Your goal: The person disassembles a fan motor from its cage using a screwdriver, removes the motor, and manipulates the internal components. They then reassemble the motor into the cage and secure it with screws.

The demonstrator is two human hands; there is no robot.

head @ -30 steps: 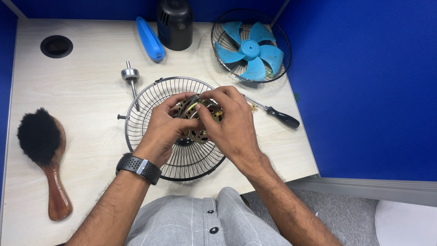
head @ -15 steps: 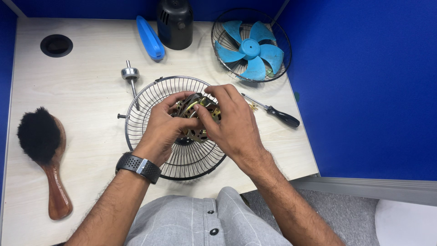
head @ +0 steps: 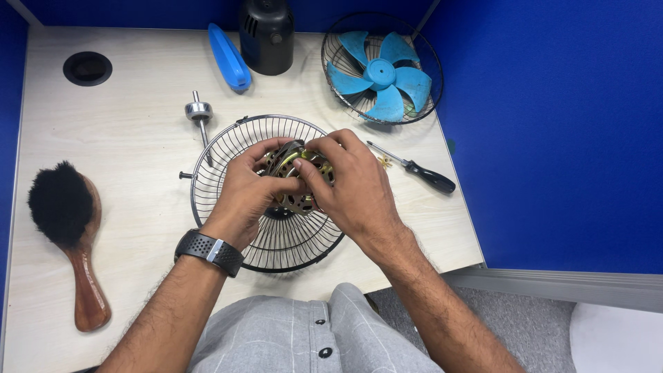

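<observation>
fan motor (head: 295, 178) gripped above pale desk (head: 131, 179).

Round brass-coloured metal fan motor core (head: 298, 181): disc-shaped, with perforated plate faces and a darker winding band around the edge (partly hidden by fingers). Tilted, one flat face turned toward the camera. Held clasped between left hand (head: 245, 197) and right hand (head: 352, 190), raised just above the centre of the round black wire fan guard (head: 266, 242), which lies flat on the pale wooden desk.
</observation>
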